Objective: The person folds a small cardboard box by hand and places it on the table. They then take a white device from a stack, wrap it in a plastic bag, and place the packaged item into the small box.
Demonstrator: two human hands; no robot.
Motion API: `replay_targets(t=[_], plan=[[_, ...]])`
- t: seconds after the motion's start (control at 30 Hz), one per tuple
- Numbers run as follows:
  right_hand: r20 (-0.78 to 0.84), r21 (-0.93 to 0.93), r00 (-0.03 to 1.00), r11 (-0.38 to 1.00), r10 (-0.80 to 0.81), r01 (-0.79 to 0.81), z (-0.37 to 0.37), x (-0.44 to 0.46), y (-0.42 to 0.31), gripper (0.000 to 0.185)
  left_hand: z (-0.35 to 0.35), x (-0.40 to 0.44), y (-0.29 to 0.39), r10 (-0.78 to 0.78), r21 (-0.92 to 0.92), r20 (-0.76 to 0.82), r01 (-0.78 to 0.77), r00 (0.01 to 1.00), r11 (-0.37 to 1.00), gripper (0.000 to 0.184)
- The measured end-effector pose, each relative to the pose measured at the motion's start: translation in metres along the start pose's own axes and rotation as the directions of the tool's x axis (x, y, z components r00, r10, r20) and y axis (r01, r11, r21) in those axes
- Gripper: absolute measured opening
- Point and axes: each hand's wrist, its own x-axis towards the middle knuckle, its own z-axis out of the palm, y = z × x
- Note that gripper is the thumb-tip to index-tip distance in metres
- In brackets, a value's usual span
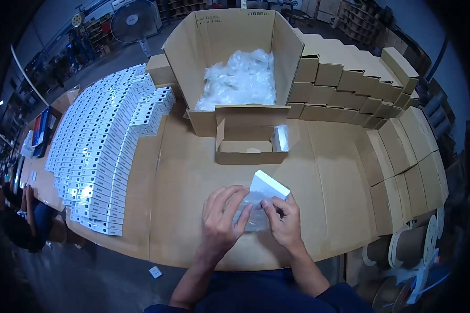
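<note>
In front of my body I hold a small white box [269, 184] with a clear plastic bag [258, 223] around its lower part. My right hand [283, 219] is closed on the box's right side, thumb and finger pinching near the bag. My left hand [223, 216] is at the left edge, its thumb and fingers closed on the bag. Just beyond stands an open brown carton [251, 157] with one bagged white box [280, 138] upright at its right end.
Stacked white boxes [96, 151] cover the left side. A large open carton [235, 34] of clear plastic bags [240, 81] stands at the back. Closed brown cartons [350, 78] line the back right and right edge. A small white item [155, 272] lies on the floor. Another person [28, 214] sits at far left.
</note>
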Motion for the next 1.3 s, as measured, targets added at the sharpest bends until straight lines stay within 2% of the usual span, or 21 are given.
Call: replay_targets(t=[0.13,0.33,0.43,0.53,0.63,0.73,0.83,0.93,0.97,1.07,1.1,1.13,1.2,1.23,1.3], plan=[[0.005,0.001,0.999,0.999,0.044,-0.044,-0.004,-0.003,0.001,0.021,0.009,-0.006,-0.01,-0.034,-0.059,0.009,0.034,0.999,0.998,0.033],[-0.006,0.065,0.999,0.997,0.037,-0.037,-0.003,-0.005,0.017,0.024,0.019,-0.01,-0.012,-0.128,-0.172,-0.013,0.124,0.992,0.977,0.039],[-0.023,0.067,0.997,0.995,0.077,-0.076,-0.004,-0.006,0.022,0.026,0.019,-0.009,-0.009,-0.195,-0.234,0.027,0.196,0.98,0.952,0.038],[-0.028,0.038,0.994,0.994,0.106,-0.105,-0.005,-0.004,0.025,0.029,0.021,-0.017,-0.017,-0.163,-0.197,0.125,0.185,0.979,0.963,0.033],[0.016,0.046,0.993,0.992,0.117,-0.118,-0.007,-0.001,0.028,0.028,0.02,-0.012,-0.019,-0.123,-0.209,0.236,0.174,0.964,0.962,0.018],[0.081,-0.028,0.989,0.992,0.123,-0.121,-0.013,0.0,0.034,0.023,0.019,-0.003,-0.021,-0.146,-0.188,0.279,0.203,0.949,0.961,0.008],[0.179,0.034,0.966,0.98,0.188,-0.197,-0.018,-0.001,0.032,0.019,0.018,0.005,-0.023,-0.131,-0.084,0.292,0.162,0.948,0.983,0.013],[0.263,0.007,0.954,0.988,0.145,-0.152,-0.021,-0.001,0.026,0.018,0.019,0.012,-0.032,-0.126,-0.106,0.344,0.171,0.931,0.98,0.014],[0.249,-0.007,0.947,0.979,0.2,-0.205,-0.019,0.0,0.024,0.017,0.017,0.016,-0.035,-0.139,-0.107,0.346,0.186,0.928,0.977,0.012],[0.188,0.014,0.972,0.989,0.139,-0.145,-0.016,-0.002,0.039,0.015,0.023,0.018,-0.049,-0.344,-0.352,0.229,0.407,0.911,0.843,0.024],[0.194,0.021,0.949,0.966,0.249,-0.258,-0.017,-0.002,0.033,0.016,0.031,0.008,-0.061,-0.398,-0.519,0.2,0.441,0.895,0.732,0.021],[0.167,0.032,0.953,0.965,0.252,-0.26,-0.015,-0.002,0.035,0.016,0.035,0.004,-0.068,-0.45,-0.671,0.17,0.437,0.877,0.598,0.028],[0.105,0.055,0.961,0.963,0.257,-0.263,-0.011,-0.003,0.042,0.016,0.05,0.007,-0.061,-0.449,-0.792,-0.1,0.202,0.888,0.577,0.044],[0.084,0.023,0.96,0.962,0.268,-0.27,-0.011,-0.002,0.039,0.016,0.047,-0.006,-0.071,-0.491,-0.865,0.132,0.342,0.861,0.367,0.072],[0.04,-0.039,0.957,0.958,0.286,-0.285,-0.011,0.001,0.032,0.016,0.042,-0.021,-0.065,-0.423,-0.834,0.391,0.509,0.817,0.213,0.078]])
